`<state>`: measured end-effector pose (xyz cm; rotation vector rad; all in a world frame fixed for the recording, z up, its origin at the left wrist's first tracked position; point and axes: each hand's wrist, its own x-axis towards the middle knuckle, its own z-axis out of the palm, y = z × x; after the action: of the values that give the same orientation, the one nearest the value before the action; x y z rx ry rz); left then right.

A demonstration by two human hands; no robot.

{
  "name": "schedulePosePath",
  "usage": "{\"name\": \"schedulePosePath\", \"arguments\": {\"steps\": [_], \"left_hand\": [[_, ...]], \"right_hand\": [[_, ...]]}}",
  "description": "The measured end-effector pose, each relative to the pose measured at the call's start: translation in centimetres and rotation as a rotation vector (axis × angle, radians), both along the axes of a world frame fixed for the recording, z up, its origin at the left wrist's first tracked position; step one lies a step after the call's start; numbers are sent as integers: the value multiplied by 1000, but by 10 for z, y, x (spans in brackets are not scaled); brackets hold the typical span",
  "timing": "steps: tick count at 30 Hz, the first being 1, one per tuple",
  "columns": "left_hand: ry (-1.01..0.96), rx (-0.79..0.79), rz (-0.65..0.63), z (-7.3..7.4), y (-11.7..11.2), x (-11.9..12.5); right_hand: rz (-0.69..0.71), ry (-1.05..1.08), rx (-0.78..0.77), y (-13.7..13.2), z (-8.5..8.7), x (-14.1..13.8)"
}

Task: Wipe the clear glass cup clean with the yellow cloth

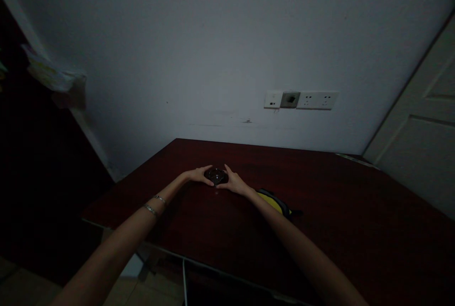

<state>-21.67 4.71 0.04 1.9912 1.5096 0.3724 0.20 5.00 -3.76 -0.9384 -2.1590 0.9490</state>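
A small, dark, round, glassy object that looks like a shallow dish [216,176] rests on the dark red-brown table [213,220]. My left hand [201,175] grips its left side, thumb and fingers curved around the rim. From the right, my right hand [232,182] holds the opposite side the same way. Dim light hides the object's finer details. Just right of my right hand lies a yellow and black item, perhaps a zipped pouch [272,199], partly covered by my right forearm.
A pale wall [213,59] rises behind the table, with a row of sockets [301,100] on it. At the right stands a panelled door [426,112]. White cloth or plastic [53,74] hangs at the left. The table's front edge [213,273] runs below my forearms.
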Motion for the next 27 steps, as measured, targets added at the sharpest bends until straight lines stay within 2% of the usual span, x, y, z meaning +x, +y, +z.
{"name": "schedulePosePath", "arguments": {"steps": [3,6,9,11,14,16,18,20,23,27], "left_hand": [[38,-16,11,22,8,10],[27,58,1,54,17,31],[-11,188,-25,80,21,71],[-47,278,-57,88,18,105],[-125,424,-198,79,3,154],[-115,444,-326,64,-10,177],[-36,462,-488,47,-23,190],[38,468,-592,31,-34,193],[77,464,-658,13,-43,187],[-7,450,-698,-3,-49,175]], "right_hand": [[-16,-19,14,-8,11,14],[-40,-36,107,-19,29,43],[-69,-107,255,-34,46,84],[-84,-187,323,-47,53,112],[-114,-273,377,-71,51,147],[-113,-309,372,-88,43,162],[-126,-312,365,-102,30,172],[-156,-301,366,-112,15,180],[-185,-275,361,-117,-5,189],[-203,-248,385,-114,-17,193]]}}
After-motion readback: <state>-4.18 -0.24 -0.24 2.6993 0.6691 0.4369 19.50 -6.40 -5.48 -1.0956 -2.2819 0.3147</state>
